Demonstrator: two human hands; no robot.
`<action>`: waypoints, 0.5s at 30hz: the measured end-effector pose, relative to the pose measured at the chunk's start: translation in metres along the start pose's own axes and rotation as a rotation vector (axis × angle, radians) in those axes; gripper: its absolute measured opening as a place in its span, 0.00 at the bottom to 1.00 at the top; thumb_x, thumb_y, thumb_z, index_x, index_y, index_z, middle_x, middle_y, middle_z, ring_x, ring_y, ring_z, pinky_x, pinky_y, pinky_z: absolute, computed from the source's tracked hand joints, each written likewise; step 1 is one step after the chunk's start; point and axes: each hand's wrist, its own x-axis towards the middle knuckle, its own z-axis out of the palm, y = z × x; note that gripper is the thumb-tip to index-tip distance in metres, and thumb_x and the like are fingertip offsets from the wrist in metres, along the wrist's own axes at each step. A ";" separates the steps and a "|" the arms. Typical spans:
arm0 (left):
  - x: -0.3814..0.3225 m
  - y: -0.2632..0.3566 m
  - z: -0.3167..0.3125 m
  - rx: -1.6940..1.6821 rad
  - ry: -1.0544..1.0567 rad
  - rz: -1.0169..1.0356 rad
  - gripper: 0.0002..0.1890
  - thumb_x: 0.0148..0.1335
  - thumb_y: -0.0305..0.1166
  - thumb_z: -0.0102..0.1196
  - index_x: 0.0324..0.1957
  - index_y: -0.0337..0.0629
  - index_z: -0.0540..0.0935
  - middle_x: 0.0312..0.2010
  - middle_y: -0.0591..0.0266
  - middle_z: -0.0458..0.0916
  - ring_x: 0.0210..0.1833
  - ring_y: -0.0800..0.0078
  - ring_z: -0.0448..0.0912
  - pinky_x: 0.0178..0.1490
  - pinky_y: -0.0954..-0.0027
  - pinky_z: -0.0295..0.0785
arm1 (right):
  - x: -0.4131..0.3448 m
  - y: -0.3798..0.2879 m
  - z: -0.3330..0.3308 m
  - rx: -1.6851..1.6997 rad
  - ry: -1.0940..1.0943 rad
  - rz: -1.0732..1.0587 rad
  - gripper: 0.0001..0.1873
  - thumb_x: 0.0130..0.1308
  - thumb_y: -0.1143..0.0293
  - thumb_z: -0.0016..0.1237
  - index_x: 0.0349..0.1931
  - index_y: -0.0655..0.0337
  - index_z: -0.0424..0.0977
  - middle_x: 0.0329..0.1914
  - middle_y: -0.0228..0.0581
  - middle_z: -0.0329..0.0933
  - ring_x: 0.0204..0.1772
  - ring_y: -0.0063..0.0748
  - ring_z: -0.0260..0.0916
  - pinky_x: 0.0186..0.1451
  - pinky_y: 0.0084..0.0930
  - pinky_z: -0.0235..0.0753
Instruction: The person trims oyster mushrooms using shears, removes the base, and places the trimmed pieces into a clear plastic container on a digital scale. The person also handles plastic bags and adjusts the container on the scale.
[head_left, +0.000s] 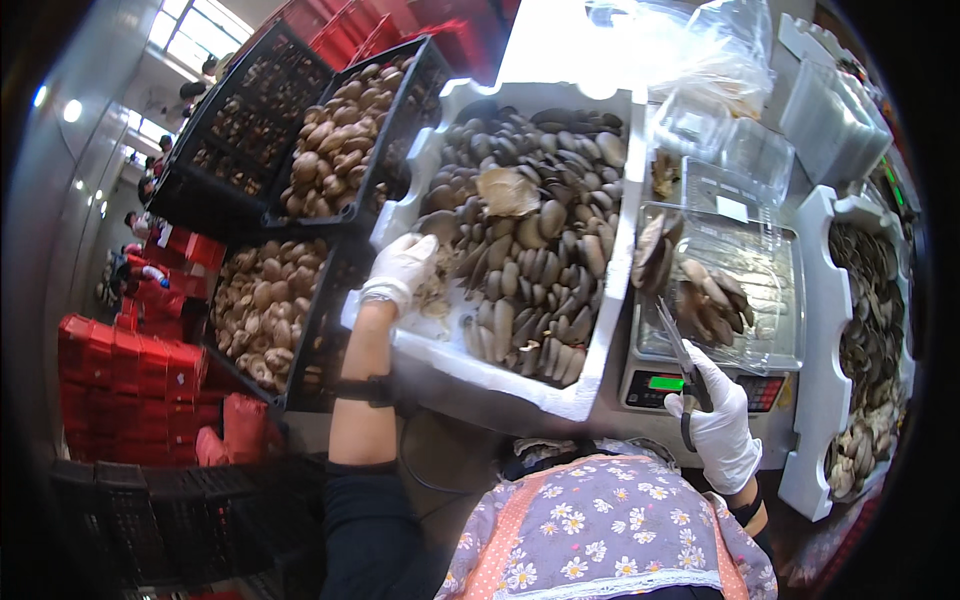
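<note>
My left hand (403, 268), in a white glove, reaches into a white foam box (480, 373) of grey oyster mushrooms (536, 259). Its curled fingers touch the cluster at the box's left side; whether they grip any is hidden. My right hand (718, 424), also gloved, holds scissors (691, 375) with dark handles, the blades pointing up and away from me. Just beyond the blades, a clear plastic tray (769, 300) and loose oyster mushrooms (709, 300) rest on a digital scale (637, 390) with a lit green display.
Black crates (360, 187) of brown mushrooms (330, 161) stand at the left. Another foam box (814, 315) of oyster mushrooms is at the right. Clear plastic containers (757, 154) and plastic bags (720, 52) lie behind the scale. Red crates (131, 360) are stacked at far left; people are in the distance.
</note>
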 end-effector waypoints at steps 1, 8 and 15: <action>-0.002 -0.012 -0.015 -0.167 -0.084 -0.183 0.12 0.66 0.41 0.56 0.38 0.41 0.81 0.28 0.69 0.79 0.28 0.81 0.73 0.31 0.76 0.69 | 0.005 -0.003 0.006 0.015 -0.048 0.011 0.33 0.49 0.80 0.62 0.59 0.66 0.69 0.45 0.48 0.81 0.45 0.31 0.80 0.48 0.24 0.78; -0.024 -0.036 0.015 0.478 -0.561 -0.110 0.48 0.55 0.55 0.62 0.65 0.25 0.62 0.58 0.48 0.75 0.58 0.66 0.73 0.60 0.71 0.68 | 0.035 -0.024 0.044 0.026 -0.246 -0.069 0.32 0.50 0.77 0.63 0.58 0.63 0.71 0.38 0.47 0.80 0.39 0.32 0.81 0.44 0.23 0.77; -0.022 -0.031 0.073 0.564 -0.521 -0.181 0.56 0.46 0.64 0.60 0.65 0.22 0.61 0.60 0.37 0.70 0.63 0.53 0.71 0.64 0.66 0.65 | 0.039 -0.018 0.056 0.018 -0.185 -0.077 0.32 0.50 0.76 0.63 0.59 0.62 0.71 0.35 0.48 0.80 0.35 0.35 0.81 0.41 0.24 0.77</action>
